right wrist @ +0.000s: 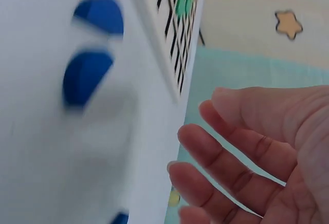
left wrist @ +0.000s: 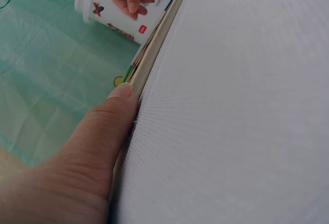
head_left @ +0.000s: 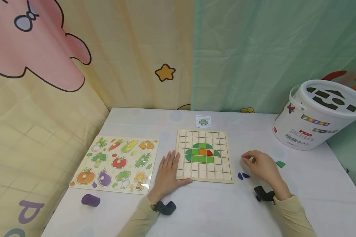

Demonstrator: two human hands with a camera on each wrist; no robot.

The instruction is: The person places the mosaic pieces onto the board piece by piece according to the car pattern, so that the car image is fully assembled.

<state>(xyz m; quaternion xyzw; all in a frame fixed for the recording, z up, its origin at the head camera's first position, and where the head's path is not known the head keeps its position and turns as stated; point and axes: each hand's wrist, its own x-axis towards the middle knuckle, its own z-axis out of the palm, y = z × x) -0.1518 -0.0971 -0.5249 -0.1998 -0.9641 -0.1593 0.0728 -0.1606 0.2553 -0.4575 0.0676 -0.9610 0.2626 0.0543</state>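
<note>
Left hand lies flat on the counter, fingers straight and together, its thumb pressed along the left edge of the wooden grid board; the left wrist view shows that thumb touching the board's side. Right hand hovers just right of the board with fingers loosely curled and apart, holding nothing that can be seen; the right wrist view shows its fingers relaxed above the counter. The board sits near the middle of the counter and carries a green domed figure with an orange and a red tile at its centre. Two blue pieces lie on the counter between the board's near right corner and the right hand, and a green piece lies just beyond that hand. A vegetable puzzle lies toward the left edge, a purple cylinder in front of it, a small pattern card behind the board, and a white bucket at the far right corner.
</note>
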